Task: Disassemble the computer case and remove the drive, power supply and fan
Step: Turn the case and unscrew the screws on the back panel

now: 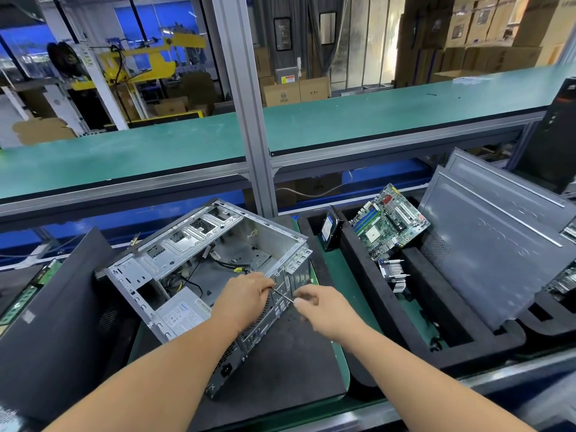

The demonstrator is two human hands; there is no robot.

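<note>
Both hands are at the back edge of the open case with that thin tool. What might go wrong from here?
The thin tool, spanning left hand and right hand, might slip off the case edge. Loose cables inside may snag when the power supply comes out. The case sits tilted, so it may shift.

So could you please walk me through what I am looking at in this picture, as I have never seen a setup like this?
There is no robot here: a person wears a camera on the head, so the one picture looks forward and down at their own two bare hands. On the workbench stands an open computer case, its side panel off. The power supply still sits in its near corner, with loose cables beside it. The left hand and the right hand meet at the case's rear edge, holding a thin screwdriver between them. To the right, a black foam tray holds a drive, a motherboard and a heatsink. Grey panels lean beyond it.
</note>
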